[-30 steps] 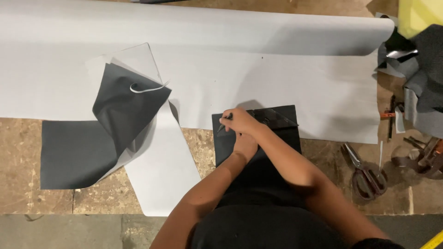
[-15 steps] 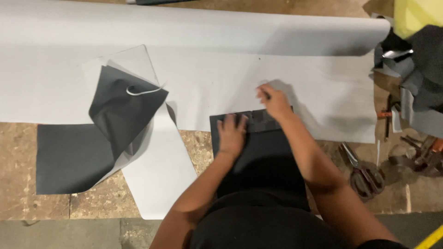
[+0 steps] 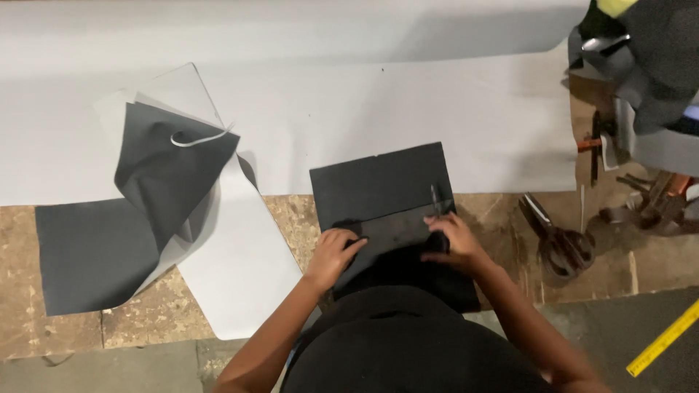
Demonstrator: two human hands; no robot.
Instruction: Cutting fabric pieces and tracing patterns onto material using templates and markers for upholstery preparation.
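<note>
A black rectangular sheet point(image 3: 378, 182) lies on the floor in front of me, its far half over a big pale grey sheet point(image 3: 328, 102). A glossy fold or strip point(image 3: 397, 225) crosses its near part. My left hand point(image 3: 333, 253) presses and pinches the black sheet at the strip's left end. At the strip's right end, my right hand point(image 3: 453, 240) is closed around a thin dark pen-like tool point(image 3: 435, 199) that points away from me. My dark-clothed lap hides the sheet's near edge.
Scissors point(image 3: 557, 244) lie on the stone floor to the right, with more hand tools point(image 3: 652, 204) and piled grey material point(image 3: 655, 80) beyond. A yellow measuring tape point(image 3: 662, 338) is at lower right. Curled dark grey pieces point(image 3: 171, 171) and a flat one point(image 3: 87, 255) lie left.
Both hands have drawn back from the black sheet's far edge to its near part. The right hand, earlier at the far right corner, is now by the strip.
</note>
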